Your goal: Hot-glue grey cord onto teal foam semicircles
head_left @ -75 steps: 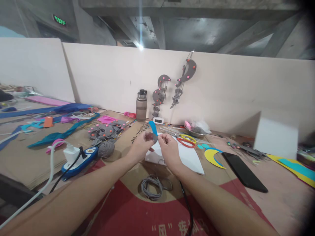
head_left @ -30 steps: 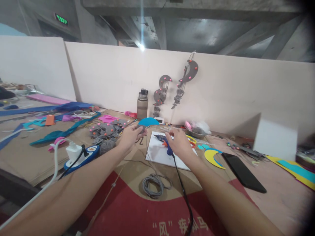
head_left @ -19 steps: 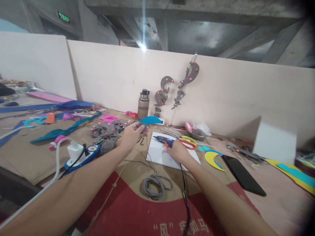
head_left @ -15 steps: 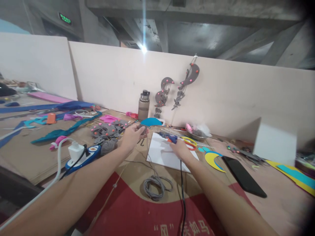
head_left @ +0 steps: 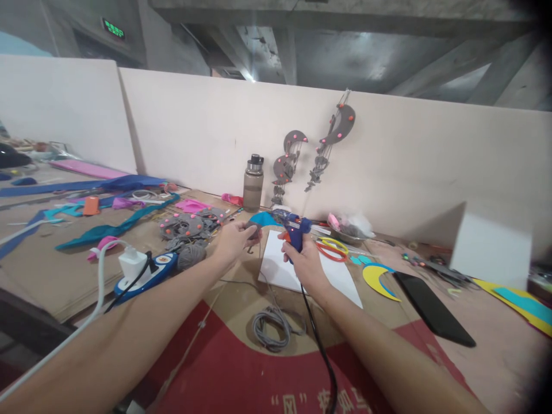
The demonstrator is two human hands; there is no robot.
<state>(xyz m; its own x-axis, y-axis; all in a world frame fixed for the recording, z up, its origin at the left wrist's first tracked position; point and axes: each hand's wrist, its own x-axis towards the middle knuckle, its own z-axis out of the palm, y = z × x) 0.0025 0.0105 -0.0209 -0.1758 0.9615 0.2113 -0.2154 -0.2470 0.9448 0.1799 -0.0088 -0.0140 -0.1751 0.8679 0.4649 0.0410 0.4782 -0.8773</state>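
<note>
In my right hand is a blue glue gun, gripped by its handle and raised above a white sheet. Its black cord runs down toward me. My left hand pinches a small dark grey piece, mostly covered by the fingers, with grey cord trailing below it. A loose coil of grey cord lies on the cardboard nearer to me. Behind the left hand sits a blue rounded piece.
Left of the hands are grey pieces with pink dots, a yarn ball and a power strip. A bottle stands by the wall. To the right lie scissors, a yellow crescent and a phone.
My right hand has lifted the glue gun off the white sheet and turned it more upright, its nozzle pointing toward the left hand's side. The left hand has barely moved.
</note>
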